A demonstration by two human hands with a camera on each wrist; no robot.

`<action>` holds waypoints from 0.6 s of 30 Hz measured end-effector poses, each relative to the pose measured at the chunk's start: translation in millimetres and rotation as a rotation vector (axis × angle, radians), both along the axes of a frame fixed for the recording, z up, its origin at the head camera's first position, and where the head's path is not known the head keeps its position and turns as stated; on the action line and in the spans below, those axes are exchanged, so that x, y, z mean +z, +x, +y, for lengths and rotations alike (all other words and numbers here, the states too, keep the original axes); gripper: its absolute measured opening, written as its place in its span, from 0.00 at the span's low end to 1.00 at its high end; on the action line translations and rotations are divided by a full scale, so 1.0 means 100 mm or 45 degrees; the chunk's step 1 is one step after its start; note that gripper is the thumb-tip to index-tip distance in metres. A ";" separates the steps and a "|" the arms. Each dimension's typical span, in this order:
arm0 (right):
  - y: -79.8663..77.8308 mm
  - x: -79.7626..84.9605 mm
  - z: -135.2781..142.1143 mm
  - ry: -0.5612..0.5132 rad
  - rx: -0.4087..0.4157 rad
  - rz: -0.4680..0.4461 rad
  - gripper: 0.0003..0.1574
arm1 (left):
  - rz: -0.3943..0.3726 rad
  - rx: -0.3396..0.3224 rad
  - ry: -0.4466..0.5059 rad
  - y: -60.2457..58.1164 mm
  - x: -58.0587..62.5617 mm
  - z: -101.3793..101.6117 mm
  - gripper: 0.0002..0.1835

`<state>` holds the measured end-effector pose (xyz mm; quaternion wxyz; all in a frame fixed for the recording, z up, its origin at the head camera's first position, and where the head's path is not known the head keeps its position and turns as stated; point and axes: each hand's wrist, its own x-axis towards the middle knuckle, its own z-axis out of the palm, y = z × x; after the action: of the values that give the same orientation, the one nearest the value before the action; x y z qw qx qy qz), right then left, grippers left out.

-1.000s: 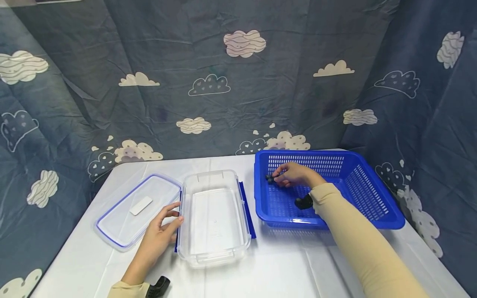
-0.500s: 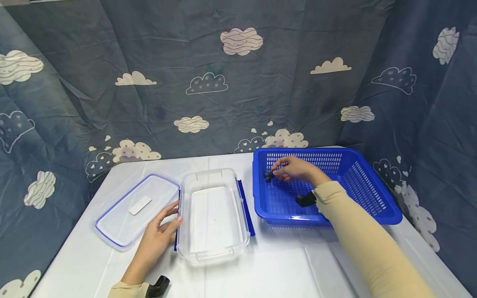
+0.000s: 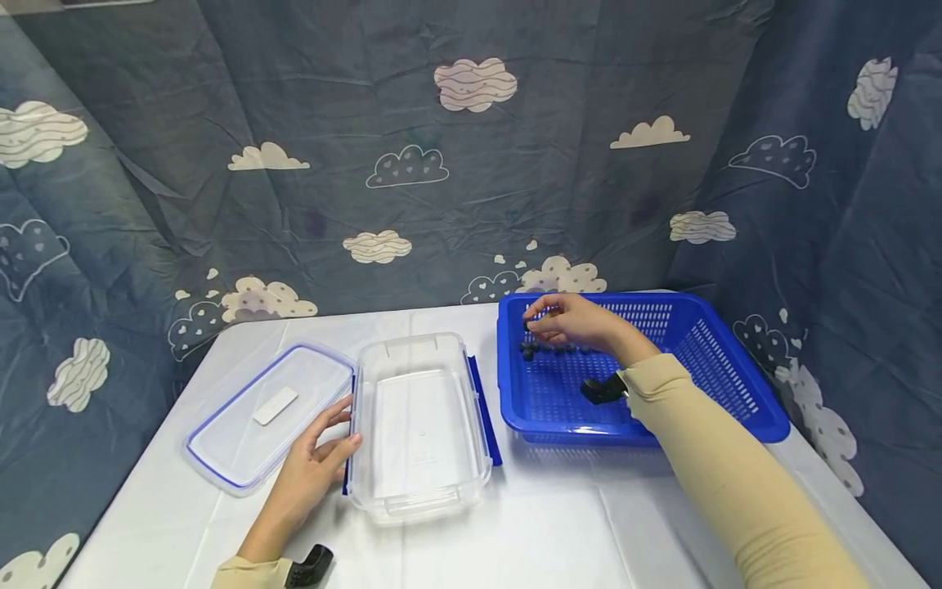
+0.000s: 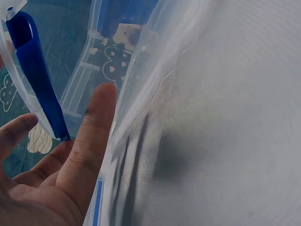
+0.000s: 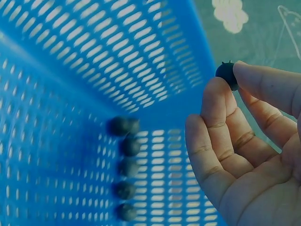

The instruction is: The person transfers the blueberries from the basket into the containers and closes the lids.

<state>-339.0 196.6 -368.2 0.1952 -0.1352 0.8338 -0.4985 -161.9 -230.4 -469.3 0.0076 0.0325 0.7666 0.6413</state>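
Between thumb and fingertips, my right hand [image 3: 577, 321] pinches a dark blueberry [image 5: 226, 75], raised above the blue basket [image 3: 559, 401]. Several more blueberries [image 5: 126, 167] lie in a row on the basket floor, along its far wall. On the left, my left hand [image 3: 312, 465] rests at the side of a clear plastic container [image 3: 423, 425], whose lid is off. In the left wrist view, its thumb stretches along the container's side and the other fingers are by a blue latch [image 4: 40, 75]. Nothing lies inside the container.
A clear lid [image 3: 243, 446] with a blue seal lies on the white table left of the container, a white rectangle [image 3: 275, 406] on it. Another blue latch [image 3: 484, 413] hangs out between container and basket. A dark cloud-print curtain [image 3: 412, 213] encloses the back and sides.
My right hand has risen from the basket floor toward the far left rim with a blueberry, uncovering the row of others. My left hand stays at the container.
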 end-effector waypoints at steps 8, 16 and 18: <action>0.04 0.14 -0.18 -0.073 0.063 0.042 0.18 | 0.018 0.001 0.009 0.00 0.00 0.01 0.34; 0.08 0.26 -0.42 -0.137 0.092 0.019 0.17 | 0.010 0.006 0.006 0.01 0.00 0.01 0.34; 0.09 0.28 -0.49 -0.141 0.101 0.018 0.17 | 0.010 0.004 0.007 0.01 0.00 0.01 0.34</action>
<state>-330.0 147.5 -340.0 0.2009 -0.1822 0.8004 -0.5346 -160.5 -229.9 -469.4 0.0034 0.0339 0.7650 0.6432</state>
